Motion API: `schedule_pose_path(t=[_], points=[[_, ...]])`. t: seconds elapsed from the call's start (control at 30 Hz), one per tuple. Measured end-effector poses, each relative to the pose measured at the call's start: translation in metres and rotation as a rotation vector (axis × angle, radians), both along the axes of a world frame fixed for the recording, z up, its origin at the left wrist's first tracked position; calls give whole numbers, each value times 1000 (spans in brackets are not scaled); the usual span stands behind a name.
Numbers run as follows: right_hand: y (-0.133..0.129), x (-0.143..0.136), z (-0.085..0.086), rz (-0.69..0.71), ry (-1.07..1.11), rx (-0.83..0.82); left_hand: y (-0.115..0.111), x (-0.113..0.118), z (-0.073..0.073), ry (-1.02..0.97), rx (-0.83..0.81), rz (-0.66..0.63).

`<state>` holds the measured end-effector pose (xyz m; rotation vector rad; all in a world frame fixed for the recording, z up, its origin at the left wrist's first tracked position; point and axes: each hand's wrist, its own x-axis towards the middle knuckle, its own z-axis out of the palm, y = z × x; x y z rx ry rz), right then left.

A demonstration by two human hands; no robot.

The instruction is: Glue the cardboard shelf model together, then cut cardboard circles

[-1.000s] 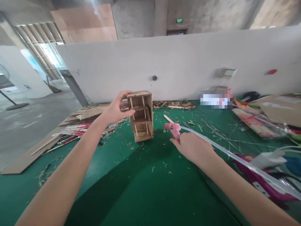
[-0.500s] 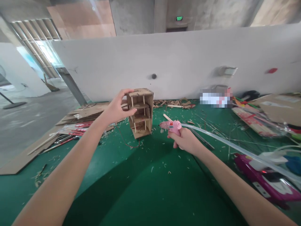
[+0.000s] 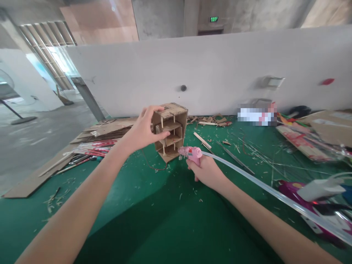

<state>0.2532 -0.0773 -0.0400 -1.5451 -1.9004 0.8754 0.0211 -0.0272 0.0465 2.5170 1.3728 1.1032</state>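
Observation:
A small cardboard model house (image 3: 172, 111) with several open floors and thin stick posts stands on the green table, leaning slightly. My left hand (image 3: 147, 126) grips its upper left side, thumb across the front and fingers behind the top edge. In my right hand (image 3: 207, 170) is a pink hot glue gun (image 3: 192, 153), its nozzle close to the lower right edge of the model; whether it touches, I cannot tell. A long clear glue stick (image 3: 247, 176) trails from the gun's back toward the right. A thin red wire (image 3: 154, 168) runs from under the model.
Flat cardboard sheets (image 3: 110, 130) and pens in wrappers (image 3: 93, 147) lie at left. A wooden stick (image 3: 202, 140) and a grey metal strip (image 3: 236, 158) rest right of the model. A purple device with a white plug (image 3: 313, 189) is at right. Scraps line the white partition (image 3: 132, 73).
The glue gun has moved left, up to the model's lower right edge. My left hand has tilted and turned the model a little. The view has shifted slightly.

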Motion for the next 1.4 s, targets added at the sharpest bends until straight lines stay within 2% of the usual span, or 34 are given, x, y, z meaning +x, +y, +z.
schedule_pose_path(t=[0.27,0.57,1.1,1.4], points=[[10,-16,-3,-62,29,-52,1,1,-5,6,72,43],[18,-24,-8,-88,91,-79,-7,6,-1,7,24,54],[23,-17,-18,-76,92,-97,-9,7,0,-3,-5,43],[20,-18,-16,-63,53,-53,-5,6,-4,-18,15,25]])
